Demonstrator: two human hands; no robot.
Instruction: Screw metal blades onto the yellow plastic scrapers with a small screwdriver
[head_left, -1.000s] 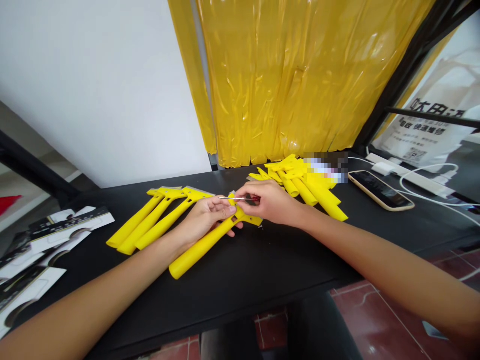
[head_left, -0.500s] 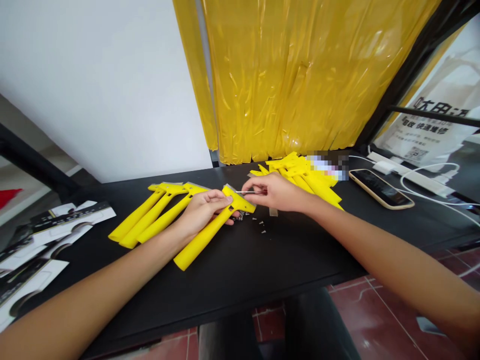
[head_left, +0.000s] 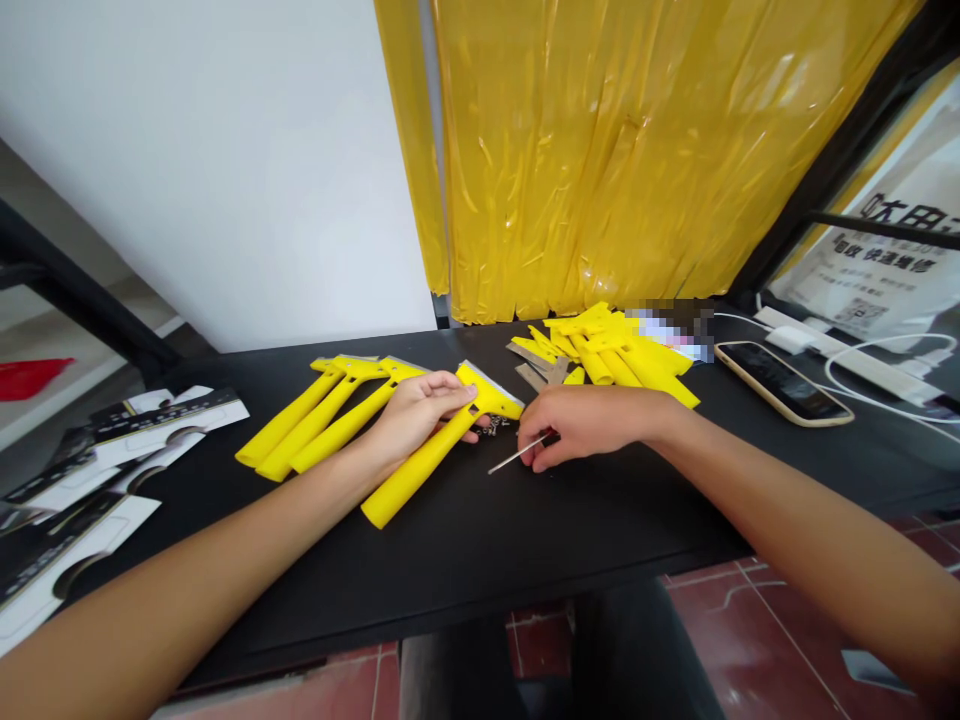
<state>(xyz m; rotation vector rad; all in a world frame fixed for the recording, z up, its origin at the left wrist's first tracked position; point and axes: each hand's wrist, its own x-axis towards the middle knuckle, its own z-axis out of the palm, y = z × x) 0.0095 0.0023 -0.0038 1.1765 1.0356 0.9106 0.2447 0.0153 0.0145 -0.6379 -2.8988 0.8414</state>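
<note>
My left hand [head_left: 420,412] is closed around a yellow scraper [head_left: 416,475], thumb on its head, the long handle slanting toward me. A metal blade [head_left: 487,383] runs along the scraper's far edge. My right hand [head_left: 589,425] rests low over the table, just right of the scraper head. Its fingers grip a screwdriver [head_left: 514,459], whose thin shaft points left and down toward the tabletop, apart from the scraper; its handle is mostly hidden in the hand. Small screws [head_left: 491,430] lie in a heap behind the scraper head, partly covered by my left fingers.
Several yellow scrapers with blades [head_left: 330,425] lie side by side at left. Beyond my right hand are a pile of yellow scraper parts [head_left: 637,365] and loose metal blades [head_left: 534,372]. A phone [head_left: 784,382], white cables and printed cards [head_left: 161,425] lie on the black table [head_left: 465,570].
My right hand has pulled the screwdriver away from the scraper head and come down toward me, its tip now near the tabletop. My left hand still holds the scraper. The view has shifted slightly.
</note>
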